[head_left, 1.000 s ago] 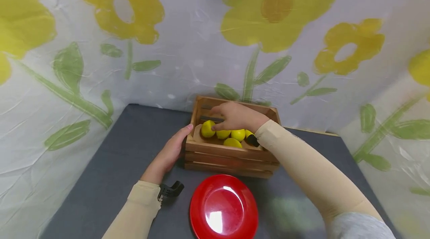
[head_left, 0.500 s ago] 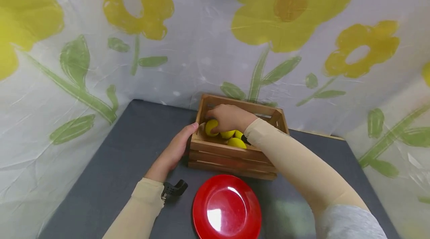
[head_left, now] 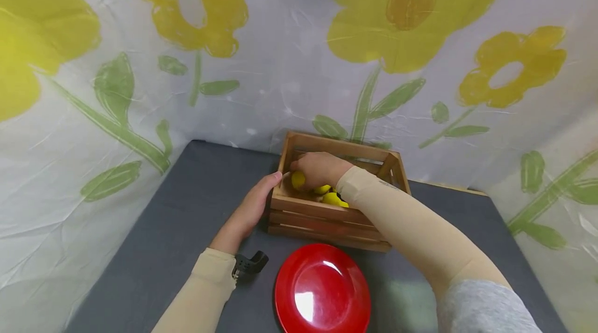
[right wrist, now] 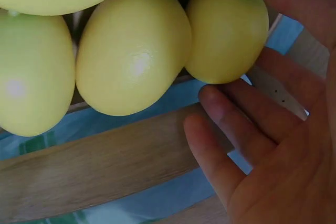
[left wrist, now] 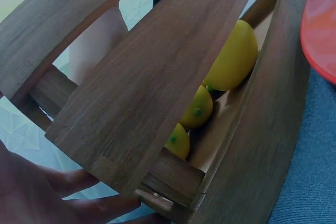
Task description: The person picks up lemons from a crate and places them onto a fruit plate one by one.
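Note:
A slatted wooden crate (head_left: 327, 223) holds several yellow lemons (right wrist: 134, 51) with small green stem ends. My right hand (head_left: 320, 168) reaches down inside its left part. There the thumb and fingers (right wrist: 223, 114) close around the lemon at the end of the row (right wrist: 226, 35), which peeks out beside the hand in the head view. My left hand (head_left: 249, 209) lies along the crate's left end, thumb at the front corner. Its extended fingers touch the wood in the left wrist view. More lemons (left wrist: 231, 59) show through the slats.
A round red plate (head_left: 322, 289) lies in front of the crate on the dark table (head_left: 187, 224). Behind the crate hangs a pale sheet (head_left: 285, 52) printed with yellow flowers. A black strap (head_left: 252, 262) sticks out from the left wrist.
My right hand has gone lower into the crate and its fingers have closed around the leftmost lemon. The left hand stays at the crate's end. The whole head view has shifted slightly.

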Action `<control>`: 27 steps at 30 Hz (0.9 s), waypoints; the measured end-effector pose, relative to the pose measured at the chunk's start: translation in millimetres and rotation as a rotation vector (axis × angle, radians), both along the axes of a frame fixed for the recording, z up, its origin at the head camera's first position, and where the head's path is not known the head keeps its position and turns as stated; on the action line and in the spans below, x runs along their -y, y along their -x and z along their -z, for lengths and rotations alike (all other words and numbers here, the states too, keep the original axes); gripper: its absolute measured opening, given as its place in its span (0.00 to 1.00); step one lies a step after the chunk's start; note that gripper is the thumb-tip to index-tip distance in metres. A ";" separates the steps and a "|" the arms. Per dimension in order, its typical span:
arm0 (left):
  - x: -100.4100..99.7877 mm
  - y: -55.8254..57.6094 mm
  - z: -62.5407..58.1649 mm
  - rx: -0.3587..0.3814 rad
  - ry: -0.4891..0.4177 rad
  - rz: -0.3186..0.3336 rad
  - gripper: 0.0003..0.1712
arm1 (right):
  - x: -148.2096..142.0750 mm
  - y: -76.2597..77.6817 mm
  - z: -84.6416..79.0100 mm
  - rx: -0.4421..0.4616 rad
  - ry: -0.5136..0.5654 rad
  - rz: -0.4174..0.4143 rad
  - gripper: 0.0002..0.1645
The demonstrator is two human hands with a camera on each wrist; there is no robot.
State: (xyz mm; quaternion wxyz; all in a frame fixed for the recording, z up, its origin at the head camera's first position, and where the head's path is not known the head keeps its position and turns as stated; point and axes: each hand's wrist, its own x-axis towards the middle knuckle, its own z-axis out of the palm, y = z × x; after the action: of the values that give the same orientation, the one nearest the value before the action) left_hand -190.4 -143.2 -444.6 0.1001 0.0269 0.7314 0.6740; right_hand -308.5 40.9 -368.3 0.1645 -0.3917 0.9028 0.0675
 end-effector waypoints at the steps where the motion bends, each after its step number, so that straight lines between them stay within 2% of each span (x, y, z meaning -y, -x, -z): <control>1: 0.4 -0.3 -0.4 -0.001 0.004 -0.001 0.45 | 0.8 0.6 0.5 0.001 -0.002 -0.003 0.29; 15: 0.2 -0.7 -1.5 -0.001 0.039 -0.027 0.43 | 4.9 0.4 5.9 0.000 0.005 -0.051 0.29; 27: 0.9 0.6 -0.6 -0.004 0.052 -0.024 0.44 | 8.0 3.1 11.5 -0.049 -0.024 -0.082 0.31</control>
State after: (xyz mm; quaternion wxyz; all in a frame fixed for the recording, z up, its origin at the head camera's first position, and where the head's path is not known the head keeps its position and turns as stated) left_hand -191.0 -144.1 -444.0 0.0911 0.0167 0.7493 0.6557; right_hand -311.6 32.9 -379.8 0.1441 -0.4244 0.8889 0.0947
